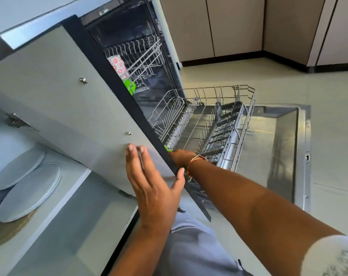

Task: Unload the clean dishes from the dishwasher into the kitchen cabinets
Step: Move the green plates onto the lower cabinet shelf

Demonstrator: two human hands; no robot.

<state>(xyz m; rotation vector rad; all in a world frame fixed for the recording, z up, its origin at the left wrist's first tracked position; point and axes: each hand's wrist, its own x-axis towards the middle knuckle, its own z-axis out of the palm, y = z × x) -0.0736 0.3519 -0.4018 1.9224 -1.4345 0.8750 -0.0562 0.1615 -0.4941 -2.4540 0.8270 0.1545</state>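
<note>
Single head view, tilted steeply down, close over cabinet door [55, 92] and dishwasher rack [209, 124].

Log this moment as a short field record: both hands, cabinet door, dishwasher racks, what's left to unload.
left hand: flat and open against the inside of the cabinet door, thumb at the door's edge
right hand: reaching behind the door's edge toward the lower rack; fingers hidden, grasp unclear
cabinet door: swung open
cabinet shelf: holds pale plates
lower rack: pulled out over the dishwasher door, looks mostly empty
upper rack: patterned cup and a green item remain
</note>
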